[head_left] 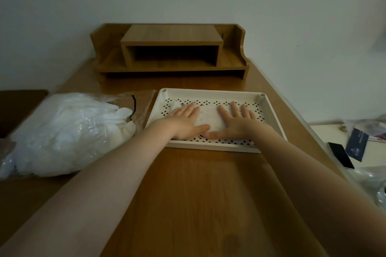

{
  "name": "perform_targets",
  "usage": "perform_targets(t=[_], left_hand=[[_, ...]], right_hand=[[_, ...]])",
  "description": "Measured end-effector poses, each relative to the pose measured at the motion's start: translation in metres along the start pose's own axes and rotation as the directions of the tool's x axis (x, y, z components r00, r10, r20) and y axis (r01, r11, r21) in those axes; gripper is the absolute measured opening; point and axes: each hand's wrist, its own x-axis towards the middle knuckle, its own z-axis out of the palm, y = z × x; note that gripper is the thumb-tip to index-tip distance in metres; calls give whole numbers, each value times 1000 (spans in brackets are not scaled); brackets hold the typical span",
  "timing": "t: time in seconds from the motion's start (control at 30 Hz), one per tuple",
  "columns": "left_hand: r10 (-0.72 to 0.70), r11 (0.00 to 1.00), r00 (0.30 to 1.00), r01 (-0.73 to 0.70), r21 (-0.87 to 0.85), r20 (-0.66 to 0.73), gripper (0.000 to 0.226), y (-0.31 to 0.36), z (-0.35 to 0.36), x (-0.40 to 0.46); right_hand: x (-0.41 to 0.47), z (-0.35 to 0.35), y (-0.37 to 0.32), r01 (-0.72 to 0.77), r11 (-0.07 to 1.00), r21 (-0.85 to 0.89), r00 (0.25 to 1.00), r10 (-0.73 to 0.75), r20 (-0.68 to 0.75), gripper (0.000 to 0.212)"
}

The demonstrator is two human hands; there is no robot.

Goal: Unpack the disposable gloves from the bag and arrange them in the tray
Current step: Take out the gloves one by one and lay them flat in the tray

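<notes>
Under both my palms, flat on the floor of the white perforated tray (269,115), lies a thin, translucent sheet of disposable gloves (208,118); my left hand (186,121) and right hand (234,123) rest on it with fingers straight and spread, pressing rather than gripping anything; the thumbs nearly meet at the near edge of the sheet. How many gloves are in that layer I cannot tell — the film is too pale against the tray.

What the next reach turns on is the bag (62,133); it lies to my left on the wooden table (188,194), just beside the tray's left wall, and so nearer my left hand than my right; its long axis runs slantwise, from the near-left corner up toward the tray, with the open mouth — marked by a dark line at the crumpled clear plastic — pointing at the tray's far-left corner. I judge the left hand would go for it while the right holds the laid layer down.

That bag is still bulging; the gloves inside show as a cloudy white heap, glossy where the plastic catches light, with rounded fingertips spilling at the mouth. They look slippery and likely to cling together, so most of the unpacking seems to be ahead.
</notes>
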Motion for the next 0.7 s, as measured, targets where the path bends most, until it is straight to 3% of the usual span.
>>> perform_targets(t=[0.17,0.27,0.33,0.43,0.53,0.63,0.7], left_hand=[[-134,990,989,136,33,-59,96,-6,0,-9],[-42,996,962,19,-89,-270,78,-1,-14,-25],[19,959,863,-158,-234,-506,59,3,-31,-44],[-32,846,698,-363,-392,-715,38,-5,-53,-81],[-196,830,571,-337,-445,-797,29,-33,-54,-103],[-304,790,531,-324,-521,-791,28,-61,-47,-113],[-309,798,553,-292,-527,-774,29,-73,-39,-116]], right_hand=[[-12,-4,11,-125,990,57,992,126,-4,142],[-16,-11,1,-91,992,92,983,105,-153,138],[-22,-19,-16,36,988,153,936,20,-351,118],[-34,-31,-58,289,912,292,820,-79,-567,62],[-42,-37,-105,570,757,319,663,-194,-723,23],[-47,-35,-144,707,659,255,596,-362,-717,17],[-47,-31,-164,748,629,211,613,-534,-583,15]])
